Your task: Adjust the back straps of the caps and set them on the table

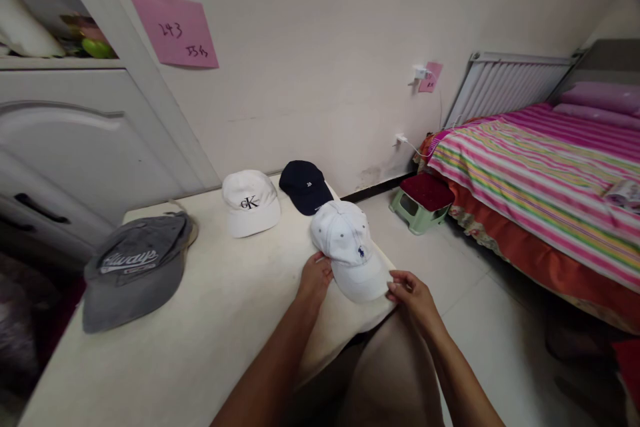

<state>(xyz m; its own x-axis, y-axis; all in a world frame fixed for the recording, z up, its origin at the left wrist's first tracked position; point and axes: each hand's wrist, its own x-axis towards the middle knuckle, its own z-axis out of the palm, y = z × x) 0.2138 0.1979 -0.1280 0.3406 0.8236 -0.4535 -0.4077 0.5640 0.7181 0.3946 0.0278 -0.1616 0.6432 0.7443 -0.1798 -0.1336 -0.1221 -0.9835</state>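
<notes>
A white cap with a small dark horse emblem (pixel 345 240) rests near the right edge of the cream table (pixel 240 307). My left hand (pixel 316 275) is at the cap's left side, its fingers closed on the lower edge. At the brim's right side, my right hand (pixel 407 290) pinches the edge with thumb and fingers. Behind this cap lies a navy cap (pixel 303 185). A white cap with black letters (pixel 250 203) sits to the navy cap's left. Far left on the table is a grey cap with white lettering (pixel 137 267).
A white cabinet (pixel 65 140) stands at the left. Beyond the table's right edge, a green stool with a red top (pixel 425 193) is on the floor. A bed with a striped cover (pixel 540 167) fills the right. Pink notes (pixel 175 30) are on the wall.
</notes>
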